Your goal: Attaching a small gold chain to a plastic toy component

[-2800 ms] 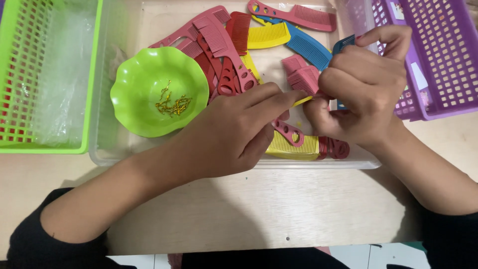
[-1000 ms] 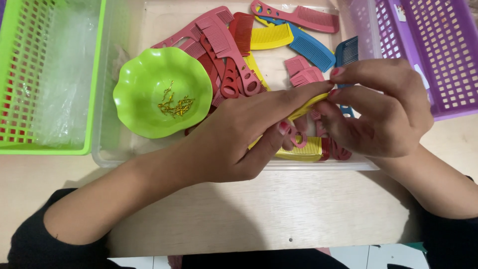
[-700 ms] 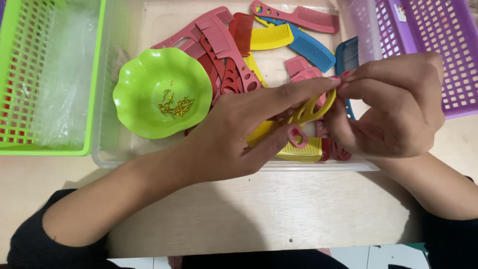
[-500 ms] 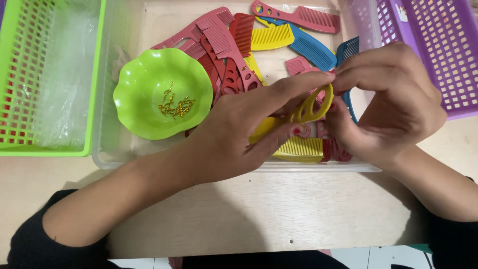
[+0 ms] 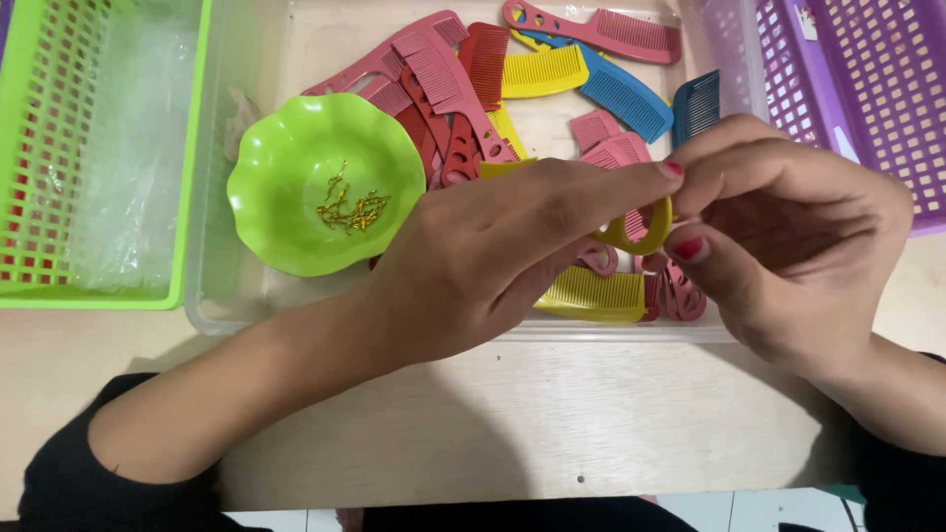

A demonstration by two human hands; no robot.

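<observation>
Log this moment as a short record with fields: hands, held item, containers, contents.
left hand: grips a yellow comb by its looped handle
right hand: fingertips pinch at the same handle
clear tray: holds red, yellow and blue combs
green bowl: inside the tray, holds small gold wire bits
green basket: left of the tray
purple basket: right of the tray

Left hand: bare, no rings or wristwear visible; forearm uncovered, black sleeve pushed up near the elbow. Right hand: bare, nails painted red, seen on the thumb and one fingertip; black sleeve ends just past the wrist. Both sleeves plain dark fabric, without visible markings.
</observation>
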